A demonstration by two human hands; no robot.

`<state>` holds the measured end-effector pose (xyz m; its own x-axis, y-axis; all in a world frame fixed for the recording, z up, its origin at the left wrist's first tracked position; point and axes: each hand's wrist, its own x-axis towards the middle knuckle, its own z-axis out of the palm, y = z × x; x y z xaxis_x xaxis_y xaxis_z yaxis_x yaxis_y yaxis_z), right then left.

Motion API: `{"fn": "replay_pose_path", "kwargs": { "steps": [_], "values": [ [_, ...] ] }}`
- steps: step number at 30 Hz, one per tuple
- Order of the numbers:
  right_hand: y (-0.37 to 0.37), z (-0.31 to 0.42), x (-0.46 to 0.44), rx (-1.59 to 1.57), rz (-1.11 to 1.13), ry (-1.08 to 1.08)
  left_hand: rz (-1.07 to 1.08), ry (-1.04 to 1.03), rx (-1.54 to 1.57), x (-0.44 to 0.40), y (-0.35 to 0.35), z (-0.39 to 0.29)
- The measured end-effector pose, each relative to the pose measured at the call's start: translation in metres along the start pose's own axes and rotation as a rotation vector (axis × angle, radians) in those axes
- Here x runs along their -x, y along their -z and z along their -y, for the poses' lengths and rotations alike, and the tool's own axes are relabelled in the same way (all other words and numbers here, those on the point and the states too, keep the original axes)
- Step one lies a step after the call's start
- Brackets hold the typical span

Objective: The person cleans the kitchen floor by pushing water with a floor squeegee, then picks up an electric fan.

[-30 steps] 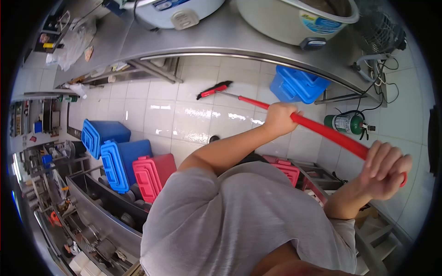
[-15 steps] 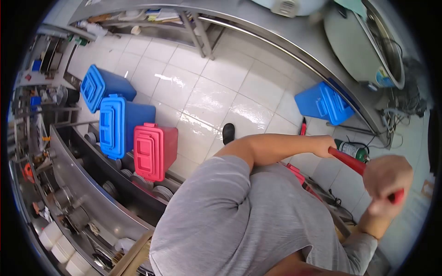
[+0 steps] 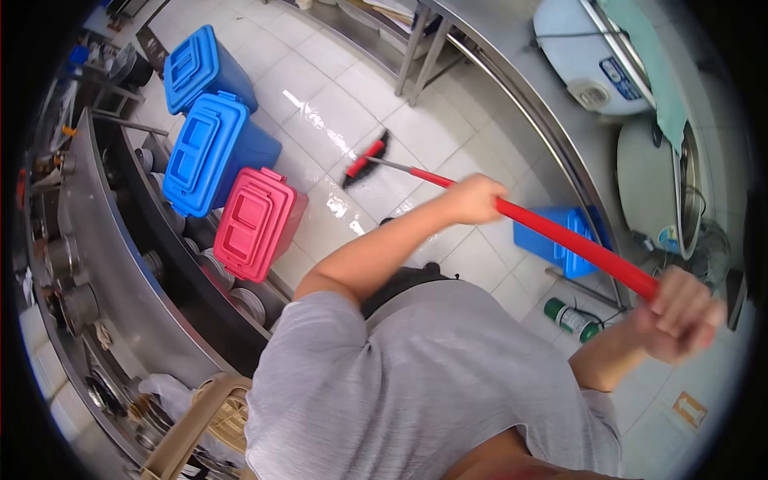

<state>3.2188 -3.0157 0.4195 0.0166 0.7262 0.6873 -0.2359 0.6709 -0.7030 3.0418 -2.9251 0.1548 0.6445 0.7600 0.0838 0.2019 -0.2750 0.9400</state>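
A floor brush with a long red handle [image 3: 576, 246] stretches across the head view. Its red head with dark bristles [image 3: 366, 160] is at the wet tiled floor [image 3: 316, 124]; whether it touches the tiles I cannot tell. Partway down the handle, my left hand [image 3: 478, 200] is wrapped round it. My right hand [image 3: 680, 316], blurred by motion, grips the handle near its upper end. A grey metal section shows between the red handle and the brush head.
Two blue lidded bins [image 3: 204, 152] and a red lidded bin [image 3: 256, 224] stand left beside a steel counter [image 3: 144, 272]. A steel table [image 3: 512, 76] carries a large rice cooker [image 3: 584, 64]. Another blue bin [image 3: 552, 236] and a green cylinder [image 3: 570, 318] are at right.
The brush has swung out from my right side, and its head has come into view on the floor ahead. Both hands keep hold of the handle. My view has shifted.
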Motion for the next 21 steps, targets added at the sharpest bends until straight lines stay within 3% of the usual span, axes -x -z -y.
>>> {"fn": "replay_pose_path", "kwargs": {
  "steps": [3,6,9,11,13,15,18,21],
  "values": [
    [-0.039,-0.068,0.038,0.07,-0.052,-0.156,-0.6,-0.169,-0.267,0.017,0.031,0.091],
    [-0.051,-0.1,0.045,0.025,0.031,-0.195,-0.524,0.105,-0.451,0.023,0.081,0.112],
    [-0.049,-0.043,-0.003,0.135,0.07,-0.077,-0.412,0.123,-0.388,0.014,0.086,0.026],
    [-0.021,0.001,-0.032,-0.068,0.153,0.131,-0.343,0.014,-0.273,0.005,0.052,-0.02],
    [-0.004,0.027,-0.053,-0.148,0.283,0.13,-0.219,-0.046,-0.132,-0.001,0.016,-0.052],
    [-0.006,0.019,-0.056,-0.086,0.256,0.103,-0.031,0.021,-0.091,-0.012,0.0,-0.056],
    [0.004,-0.005,-0.061,-0.065,0.207,0.099,-0.003,0.129,0.007,-0.037,-0.006,-0.039],
    [0.011,-0.051,-0.073,-0.134,0.249,0.134,-0.152,0.027,-0.179,-0.058,0.012,0.009]
  ]
}}
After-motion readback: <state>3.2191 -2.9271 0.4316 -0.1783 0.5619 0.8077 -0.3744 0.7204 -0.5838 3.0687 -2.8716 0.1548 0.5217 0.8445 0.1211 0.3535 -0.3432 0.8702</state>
